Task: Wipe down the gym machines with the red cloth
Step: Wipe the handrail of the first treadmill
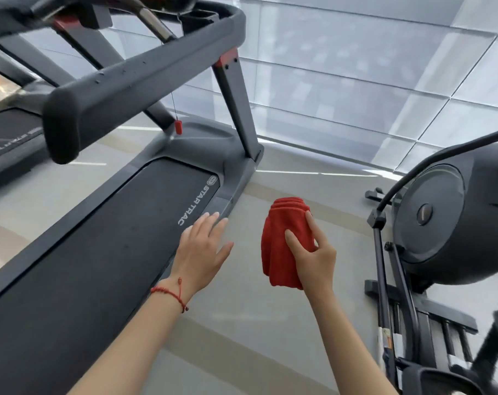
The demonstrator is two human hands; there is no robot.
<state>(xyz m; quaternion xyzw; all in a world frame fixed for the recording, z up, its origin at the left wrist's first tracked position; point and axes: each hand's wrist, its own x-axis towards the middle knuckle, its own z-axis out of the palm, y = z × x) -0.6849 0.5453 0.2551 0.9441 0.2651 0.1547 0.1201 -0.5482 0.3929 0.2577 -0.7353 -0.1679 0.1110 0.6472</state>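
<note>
A folded red cloth [279, 246] hangs in the air over the floor between two machines, and my right hand [313, 255] grips it with the fingers curled over its front. My left hand [202, 249], fingers straight and spread, hovers above the right side rail of a dark grey treadmill [105, 240]; I cannot tell whether it touches. The treadmill's padded handrail [134, 72] crosses the upper left, with small drops on it. An elliptical machine [447, 226] stands at the right, apart from the cloth.
A second treadmill [8, 138] lies at the far left. A red safety clip [178, 127] dangles on a cord over the treadmill's front housing. A shaded glass wall [370, 75] closes the far side. Pale floor [242, 323] runs between the machines.
</note>
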